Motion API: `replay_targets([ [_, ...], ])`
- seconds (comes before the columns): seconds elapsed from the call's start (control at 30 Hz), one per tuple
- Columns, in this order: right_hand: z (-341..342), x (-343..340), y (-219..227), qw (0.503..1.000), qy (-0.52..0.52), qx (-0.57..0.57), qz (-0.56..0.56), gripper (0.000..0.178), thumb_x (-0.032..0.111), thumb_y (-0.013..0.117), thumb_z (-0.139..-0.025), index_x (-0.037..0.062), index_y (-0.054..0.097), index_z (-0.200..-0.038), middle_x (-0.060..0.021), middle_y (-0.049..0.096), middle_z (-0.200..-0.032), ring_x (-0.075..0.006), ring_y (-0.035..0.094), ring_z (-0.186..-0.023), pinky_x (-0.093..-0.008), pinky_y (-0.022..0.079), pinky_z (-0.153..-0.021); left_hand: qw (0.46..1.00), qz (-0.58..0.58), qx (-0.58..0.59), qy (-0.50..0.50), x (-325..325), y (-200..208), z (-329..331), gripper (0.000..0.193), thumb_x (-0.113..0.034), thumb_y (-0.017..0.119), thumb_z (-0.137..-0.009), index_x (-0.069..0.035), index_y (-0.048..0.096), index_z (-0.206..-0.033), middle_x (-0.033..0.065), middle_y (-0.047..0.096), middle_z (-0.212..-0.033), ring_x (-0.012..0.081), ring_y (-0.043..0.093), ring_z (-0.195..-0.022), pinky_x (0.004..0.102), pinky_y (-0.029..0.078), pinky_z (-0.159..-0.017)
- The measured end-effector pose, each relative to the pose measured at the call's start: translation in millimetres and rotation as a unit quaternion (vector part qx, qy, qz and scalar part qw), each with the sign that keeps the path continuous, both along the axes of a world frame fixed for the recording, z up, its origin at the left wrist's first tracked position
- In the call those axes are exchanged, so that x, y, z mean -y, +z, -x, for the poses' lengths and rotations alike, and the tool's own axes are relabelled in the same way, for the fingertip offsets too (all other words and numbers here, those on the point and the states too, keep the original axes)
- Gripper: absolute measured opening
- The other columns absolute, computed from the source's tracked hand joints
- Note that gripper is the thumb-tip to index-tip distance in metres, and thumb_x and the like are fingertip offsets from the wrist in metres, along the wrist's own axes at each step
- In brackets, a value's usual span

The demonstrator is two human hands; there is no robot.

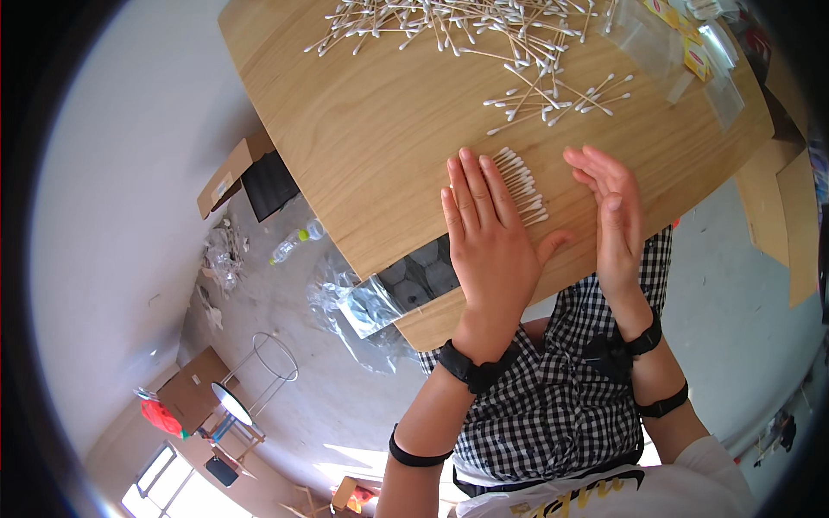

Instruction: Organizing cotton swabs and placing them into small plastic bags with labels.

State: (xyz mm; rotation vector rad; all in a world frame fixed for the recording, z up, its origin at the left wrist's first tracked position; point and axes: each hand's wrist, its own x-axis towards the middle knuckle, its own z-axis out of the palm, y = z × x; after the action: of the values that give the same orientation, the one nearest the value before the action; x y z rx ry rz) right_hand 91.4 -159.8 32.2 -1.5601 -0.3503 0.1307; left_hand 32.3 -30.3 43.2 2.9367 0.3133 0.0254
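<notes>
A row of cotton swabs [523,186] lies side by side on the wooden table, white tips in a slanting line. Over the left part of this row my left hand [488,229] lies flat, palm down, with its fingers straight and the thumb out to the side; it hides the rest of the row. To the right of the swabs, my right hand [611,211] is held on edge, fingers extended and slightly curved, with nothing in it. Farther up the table is a small scatter of loose swabs [557,97], and beyond it a big loose heap of swabs [449,19].
Clear plastic bags and small yellow packets [695,59] lie at the table's far right. A dark tray with round hollows [421,274] sits at the near left edge, beside crumpled plastic film [367,311]. Cardboard boxes [781,216], a bottle [298,240] and a stool [272,358] stand around the table [345,147].
</notes>
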Motion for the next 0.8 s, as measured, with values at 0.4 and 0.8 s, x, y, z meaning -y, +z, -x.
replay_targets([
  [0.4,5,4,8,0.998,0.017,-0.054,0.001,0.033,0.016,0.055,-0.099,0.0004,0.051,-0.128,-0.0140,0.061,-0.120,-0.0229,0.057,-0.118,-0.0347,0.043,-0.100,0.999,0.022,-0.023,-0.002,17,1,23,0.115,-0.074,0.052,-0.076,0.016,0.026,-0.144,0.0328,0.023,-0.153,0.0437,0.020,-0.145,0.0522,0.022,-0.116],
  [0.8,4,4,11,0.968,0.105,0.104,0.205,0.024,-0.003,0.065,-0.081,0.0032,0.060,-0.103,-0.0094,0.063,-0.093,-0.0276,0.061,-0.088,-0.0361,0.049,-0.080,1.000,-0.002,0.020,0.024,9,-8,10,0.099,-0.062,0.057,-0.082,0.012,0.032,-0.144,0.0288,0.027,-0.154,0.0388,0.023,-0.146,0.0484,0.021,-0.118],
])
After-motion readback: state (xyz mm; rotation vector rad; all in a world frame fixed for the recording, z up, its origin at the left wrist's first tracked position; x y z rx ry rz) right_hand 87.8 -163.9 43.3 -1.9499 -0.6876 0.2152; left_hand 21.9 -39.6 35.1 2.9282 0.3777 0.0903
